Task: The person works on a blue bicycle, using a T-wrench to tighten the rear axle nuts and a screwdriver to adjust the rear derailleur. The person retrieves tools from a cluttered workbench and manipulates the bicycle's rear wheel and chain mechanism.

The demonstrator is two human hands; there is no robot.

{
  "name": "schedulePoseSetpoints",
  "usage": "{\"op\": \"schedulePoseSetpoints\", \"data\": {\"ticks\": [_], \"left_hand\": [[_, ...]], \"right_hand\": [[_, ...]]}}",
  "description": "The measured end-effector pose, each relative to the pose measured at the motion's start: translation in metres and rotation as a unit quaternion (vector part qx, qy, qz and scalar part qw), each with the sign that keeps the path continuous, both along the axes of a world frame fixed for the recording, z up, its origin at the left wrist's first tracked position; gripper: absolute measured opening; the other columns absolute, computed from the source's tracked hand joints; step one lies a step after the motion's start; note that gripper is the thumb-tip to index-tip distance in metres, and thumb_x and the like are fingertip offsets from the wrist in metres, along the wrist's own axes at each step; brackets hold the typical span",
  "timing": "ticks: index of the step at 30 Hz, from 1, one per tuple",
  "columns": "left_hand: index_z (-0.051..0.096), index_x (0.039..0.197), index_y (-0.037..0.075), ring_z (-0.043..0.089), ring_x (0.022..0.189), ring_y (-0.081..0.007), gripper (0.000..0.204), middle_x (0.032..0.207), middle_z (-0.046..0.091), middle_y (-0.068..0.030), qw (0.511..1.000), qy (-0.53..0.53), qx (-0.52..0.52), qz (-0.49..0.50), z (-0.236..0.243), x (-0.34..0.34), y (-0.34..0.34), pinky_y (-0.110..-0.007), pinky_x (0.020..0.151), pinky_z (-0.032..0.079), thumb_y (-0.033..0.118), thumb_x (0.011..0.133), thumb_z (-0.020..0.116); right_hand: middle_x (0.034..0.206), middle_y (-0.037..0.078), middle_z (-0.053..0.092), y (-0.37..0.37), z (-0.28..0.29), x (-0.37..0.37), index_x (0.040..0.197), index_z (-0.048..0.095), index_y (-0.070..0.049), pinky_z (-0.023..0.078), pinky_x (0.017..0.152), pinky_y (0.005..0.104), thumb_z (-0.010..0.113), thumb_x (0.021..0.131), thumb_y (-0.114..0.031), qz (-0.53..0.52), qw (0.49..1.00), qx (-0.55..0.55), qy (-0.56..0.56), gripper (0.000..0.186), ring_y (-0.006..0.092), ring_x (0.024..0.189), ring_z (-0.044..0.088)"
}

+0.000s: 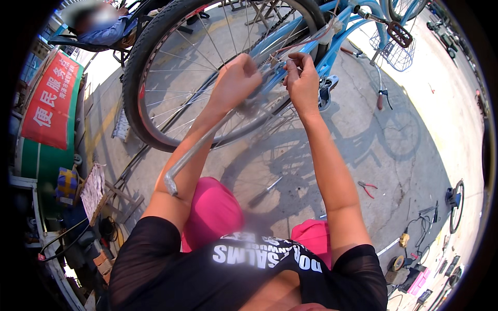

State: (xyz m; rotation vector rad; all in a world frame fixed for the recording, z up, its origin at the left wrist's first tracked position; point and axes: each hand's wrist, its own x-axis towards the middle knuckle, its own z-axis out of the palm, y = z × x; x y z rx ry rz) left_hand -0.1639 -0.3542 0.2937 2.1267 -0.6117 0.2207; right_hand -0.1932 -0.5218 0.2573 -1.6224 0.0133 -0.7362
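Observation:
A light-blue bicycle (290, 31) fills the upper middle of the head view, its large wheel (139, 85) with black tyre and spokes in front of me. At the wheel's hub, my left hand (237, 83) is closed in a fist. Its fingertips are smeared by motion, and whatever they hold is hidden. Beside it on the right, my right hand (302, 80) has thumb and fingers pinched together near the frame tubes; what lies between them is too small to name. A grey metal bar (194, 147) with a bent end slants from the hub area across my left forearm.
A screwdriver-like tool (265, 192) and red-handled pliers (368, 188) lie on the concrete. Several tools and cables spread at the lower right, near a pink box (418, 280). On the left stands a red sign (52, 101). A person in blue (106, 33) sits at upper left.

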Motion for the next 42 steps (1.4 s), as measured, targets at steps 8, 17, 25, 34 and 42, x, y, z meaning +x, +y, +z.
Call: {"op": "schedulePoseSetpoints", "data": {"ticks": [8, 17, 25, 34, 42], "left_hand": [[0.066, 0.093, -0.001, 0.055, 0.066, -0.0176, 0.026, 0.073, 0.057, -0.0120, 0.991, -0.077, 0.109, 0.023, 0.001, 0.000, -0.005, -0.029, 0.061, 0.044, 0.022, 0.080, 0.068], [0.068, 0.090, 0.000, 0.061, 0.072, -0.0234, 0.017, 0.082, 0.062, -0.0138, 0.988, -0.139, 0.067, 0.013, -0.005, 0.007, -0.004, -0.033, 0.066, 0.047, 0.014, 0.081, 0.066], [0.069, 0.089, -0.001, 0.062, 0.069, -0.0128, 0.013, 0.076, 0.065, -0.0088, 0.995, -0.086, -0.044, 0.014, -0.002, -0.003, 0.001, -0.026, 0.064, 0.049, 0.008, 0.079, 0.070], [0.064, 0.090, -0.005, 0.063, 0.069, -0.0105, 0.009, 0.078, 0.066, -0.0082, 0.981, 0.034, -0.193, 0.006, -0.017, -0.002, 0.001, -0.022, 0.066, 0.052, 0.001, 0.083, 0.065], [0.063, 0.089, -0.004, 0.064, 0.071, -0.0112, 0.009, 0.078, 0.066, -0.0082, 0.983, 0.056, -0.172, -0.029, -0.020, 0.000, 0.008, -0.022, 0.067, 0.052, 0.003, 0.085, 0.062]], "right_hand": [[0.091, 0.016, 0.065, -0.001, -0.004, 0.014, 0.097, 0.064, 0.004, 0.046, 0.077, 0.0327, 0.053, 0.088, -0.011, 0.031, 0.995, -0.094, -0.026, 0.021, 0.0218, 0.085, 0.061], [0.073, 0.007, 0.064, -0.007, 0.027, 0.015, 0.092, 0.066, 0.007, 0.042, 0.061, 0.0262, 0.062, 0.084, -0.018, 0.138, 0.979, 0.068, 0.136, 0.027, 0.0113, 0.067, 0.053], [0.066, 0.003, 0.060, 0.004, 0.020, 0.027, 0.077, 0.067, 0.005, 0.038, 0.055, 0.0261, 0.068, 0.082, -0.020, 0.098, 0.972, 0.176, 0.123, 0.025, 0.0092, 0.060, 0.048], [0.067, 0.003, 0.061, 0.008, 0.017, 0.027, 0.079, 0.068, 0.005, 0.038, 0.055, 0.0260, 0.068, 0.081, -0.017, 0.103, 0.968, 0.205, 0.101, 0.022, 0.0095, 0.060, 0.048], [0.061, 0.005, 0.059, 0.019, 0.011, 0.007, 0.071, 0.063, 0.006, 0.037, 0.050, 0.0266, 0.062, 0.086, -0.023, 0.025, 0.982, 0.165, 0.091, 0.033, 0.0112, 0.053, 0.050]]}}
